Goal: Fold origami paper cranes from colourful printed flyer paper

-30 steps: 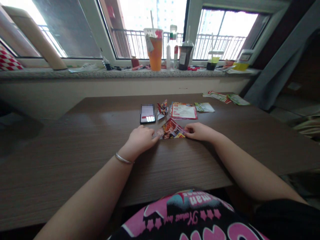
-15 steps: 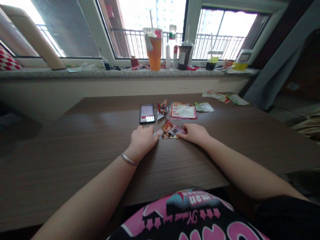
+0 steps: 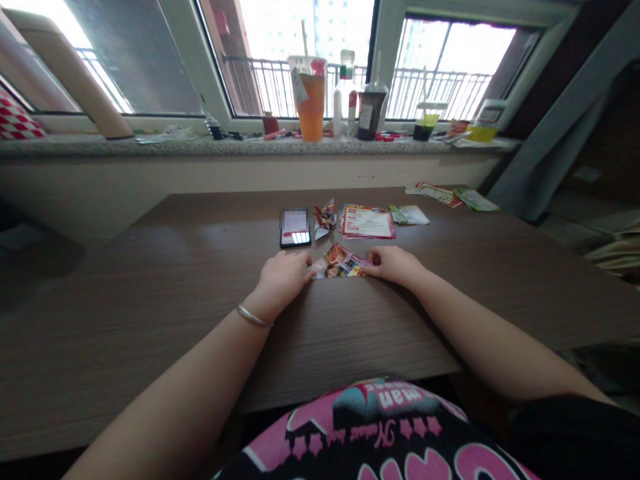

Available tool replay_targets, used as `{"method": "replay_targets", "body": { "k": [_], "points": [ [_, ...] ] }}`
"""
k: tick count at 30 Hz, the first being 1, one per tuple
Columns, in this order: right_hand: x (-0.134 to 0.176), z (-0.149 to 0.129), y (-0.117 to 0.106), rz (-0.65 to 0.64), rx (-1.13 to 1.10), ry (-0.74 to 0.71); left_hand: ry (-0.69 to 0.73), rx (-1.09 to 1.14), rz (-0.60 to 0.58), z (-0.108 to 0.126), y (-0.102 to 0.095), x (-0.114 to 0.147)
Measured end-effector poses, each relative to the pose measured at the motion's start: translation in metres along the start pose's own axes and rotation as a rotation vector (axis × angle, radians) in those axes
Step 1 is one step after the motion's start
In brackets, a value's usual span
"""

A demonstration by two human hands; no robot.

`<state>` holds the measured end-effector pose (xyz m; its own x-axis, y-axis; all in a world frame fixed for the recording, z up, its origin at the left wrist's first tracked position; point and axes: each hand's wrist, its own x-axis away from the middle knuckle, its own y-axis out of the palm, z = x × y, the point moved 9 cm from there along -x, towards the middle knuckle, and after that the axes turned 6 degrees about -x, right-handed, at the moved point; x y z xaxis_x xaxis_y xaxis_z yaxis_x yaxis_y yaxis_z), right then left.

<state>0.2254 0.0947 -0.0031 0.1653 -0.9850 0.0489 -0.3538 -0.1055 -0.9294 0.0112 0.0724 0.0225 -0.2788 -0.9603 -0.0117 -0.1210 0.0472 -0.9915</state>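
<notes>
A colourful printed sheet of paper (image 3: 340,262), folded to a triangle, lies on the brown table (image 3: 200,267) with its point away from me. My left hand (image 3: 285,279) is closed on its left corner, with a silver bangle on the wrist behind. At the right corner, my right hand (image 3: 395,264) pinches the paper between thumb and curled fingers. Just beyond the sheet stands a folded paper figure (image 3: 325,219) in similar print. To its left lies a phone (image 3: 295,228) with a lit, partly blurred screen.
A stack of printed leaflets (image 3: 367,221) lies behind the right hand, with green-white papers (image 3: 409,215) beside it. More leaflets (image 3: 443,194) are at the table's far right. Cups with straws, including an orange drink (image 3: 311,107), and bottles line the windowsill (image 3: 175,145).
Both hands have slid slightly apart, the left one leftward and the right one rightward. More of the sheet's front edge shows between them.
</notes>
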Motion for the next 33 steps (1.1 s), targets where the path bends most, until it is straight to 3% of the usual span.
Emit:
{"method": "replay_targets", "body": {
  "k": [14, 25, 33],
  "points": [
    [-0.002, 0.005, -0.002, 0.034, -0.068, -0.061, 0.025, 0.128, 0.001, -0.002, 0.000, -0.001],
    [0.009, -0.017, -0.026, 0.220, -0.420, -0.265, 0.113, 0.285, 0.283, 0.003, -0.023, 0.002],
    [0.020, -0.037, -0.035, 0.271, -0.425, -0.552, 0.248, 0.341, 0.423, 0.012, -0.035, 0.008]
  ]
}}
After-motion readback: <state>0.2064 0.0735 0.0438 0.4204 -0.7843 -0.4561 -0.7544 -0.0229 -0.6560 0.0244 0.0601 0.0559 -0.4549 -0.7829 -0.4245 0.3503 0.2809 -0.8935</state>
